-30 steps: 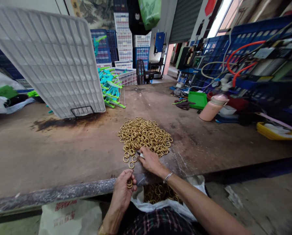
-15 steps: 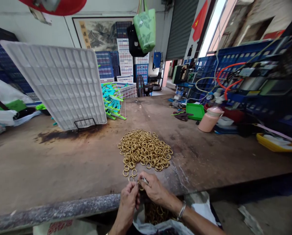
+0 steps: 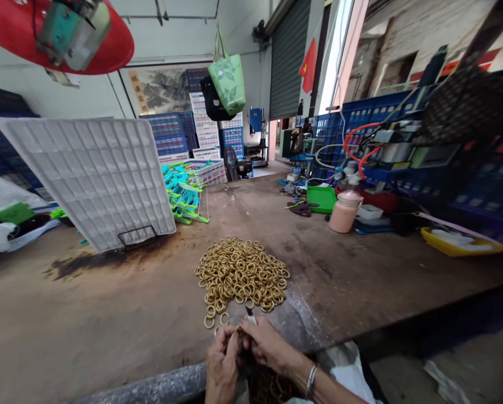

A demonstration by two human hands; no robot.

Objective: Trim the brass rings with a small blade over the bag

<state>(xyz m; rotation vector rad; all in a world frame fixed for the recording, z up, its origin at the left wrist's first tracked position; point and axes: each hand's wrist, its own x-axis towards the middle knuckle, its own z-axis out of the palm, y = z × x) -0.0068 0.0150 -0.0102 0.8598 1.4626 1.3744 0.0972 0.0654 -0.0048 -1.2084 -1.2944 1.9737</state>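
Note:
At the near edge of the table, my left hand (image 3: 223, 359) is closed, pinching a gold ring (image 3: 237, 329) that is partly hidden by the fingers. Touching or almost touching it, my right hand (image 3: 268, 343) is closed around a small knife (image 3: 250, 317) with a pale handle and a dark tip pointing up and away. Just beyond both hands lies a heap of gold rings (image 3: 243, 275), with a few loose rings (image 3: 224, 319) at its near left side. Below the hands, more rings (image 3: 277, 386) fill an open white sack (image 3: 348, 367).
A ribbed white panel (image 3: 91, 179) leans on the table at left, with teal and green plastic pieces (image 3: 184, 193) beside it. Right of the heap stand a pink bottle (image 3: 344, 213), a green tray (image 3: 321, 198) and a yellow tray (image 3: 457, 244). A red lamp (image 3: 112, 45) hangs upper left.
My right hand has come back from the heap to my left hand with the knife, and the two now work together at a ring. The camera view has tilted up.

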